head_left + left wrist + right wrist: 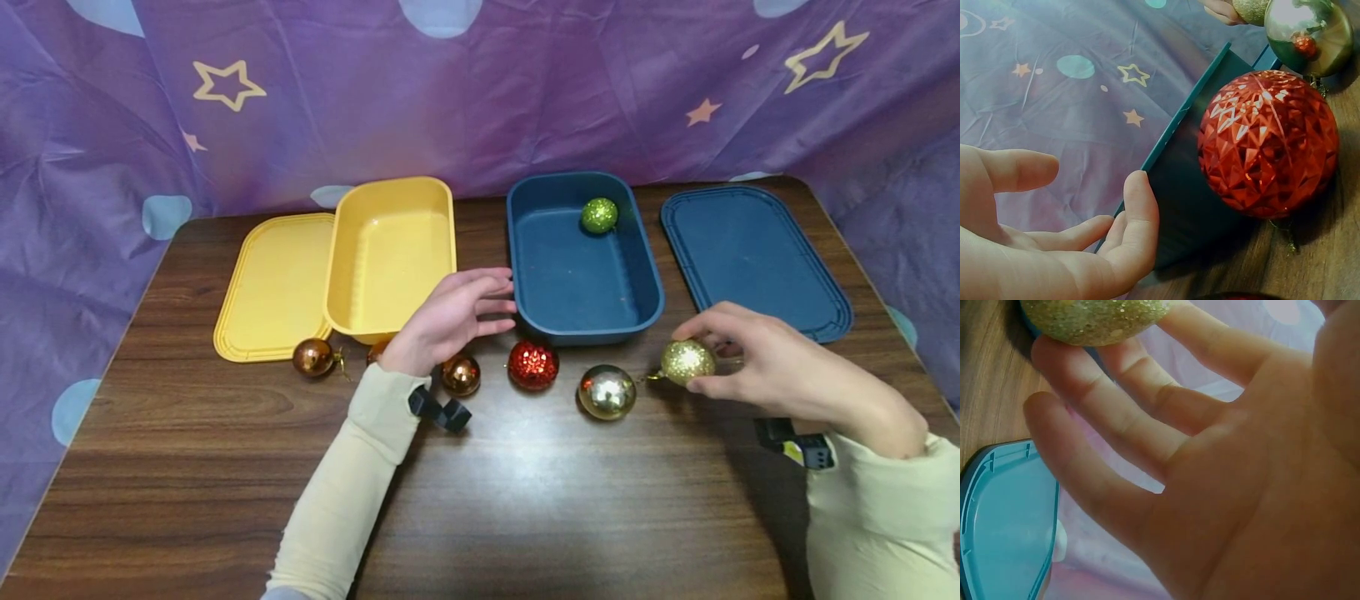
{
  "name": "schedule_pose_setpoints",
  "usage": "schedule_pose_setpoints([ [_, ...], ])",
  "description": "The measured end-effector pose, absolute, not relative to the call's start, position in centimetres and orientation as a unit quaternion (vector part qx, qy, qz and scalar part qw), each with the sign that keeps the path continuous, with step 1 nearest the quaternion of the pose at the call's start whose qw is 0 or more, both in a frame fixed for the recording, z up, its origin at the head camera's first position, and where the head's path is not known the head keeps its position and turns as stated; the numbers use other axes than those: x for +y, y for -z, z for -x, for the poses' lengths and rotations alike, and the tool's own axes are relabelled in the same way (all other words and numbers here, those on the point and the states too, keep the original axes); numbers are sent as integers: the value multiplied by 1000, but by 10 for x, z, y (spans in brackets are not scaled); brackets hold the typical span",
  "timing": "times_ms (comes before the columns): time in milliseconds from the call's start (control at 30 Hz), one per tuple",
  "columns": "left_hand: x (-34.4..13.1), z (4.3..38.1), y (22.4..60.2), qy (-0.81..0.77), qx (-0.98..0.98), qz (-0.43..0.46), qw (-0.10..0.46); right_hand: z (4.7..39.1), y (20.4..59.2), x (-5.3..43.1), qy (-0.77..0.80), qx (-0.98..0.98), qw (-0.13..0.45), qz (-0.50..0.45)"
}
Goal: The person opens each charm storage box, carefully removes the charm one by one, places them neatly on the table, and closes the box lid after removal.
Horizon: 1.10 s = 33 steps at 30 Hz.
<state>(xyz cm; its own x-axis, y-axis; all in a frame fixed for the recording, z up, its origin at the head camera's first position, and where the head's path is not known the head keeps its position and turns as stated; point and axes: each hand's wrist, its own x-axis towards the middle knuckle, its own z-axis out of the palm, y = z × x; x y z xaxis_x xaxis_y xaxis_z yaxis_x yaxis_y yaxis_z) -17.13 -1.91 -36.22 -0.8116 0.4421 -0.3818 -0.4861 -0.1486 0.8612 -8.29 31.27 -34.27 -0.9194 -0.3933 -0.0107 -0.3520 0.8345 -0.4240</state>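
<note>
Seeing the green ball (599, 215) in the blue box (570, 279), just right of the left hand (453, 321), in the head view alone; seeing the little finger (1085, 469) extending clear of the gold ball (688, 362) only from the right wrist. Holding the left loosely spread, gripping nothing, being unable to tell whether touching the box. Pinching the gold ball in the right hand (780, 364).

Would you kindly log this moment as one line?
Right hand: pinches gold glitter ball | left hand: beside blue box, contact unclear | green ball: inside blue box | red ball: on table
</note>
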Motion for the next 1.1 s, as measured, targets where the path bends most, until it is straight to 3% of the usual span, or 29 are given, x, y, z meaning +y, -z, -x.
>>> schedule_pose_setpoints([
  [1100, -20, 171, 362, -759, 575, 19, 306, 92, 351, 301, 196, 954, 184, 136],
])
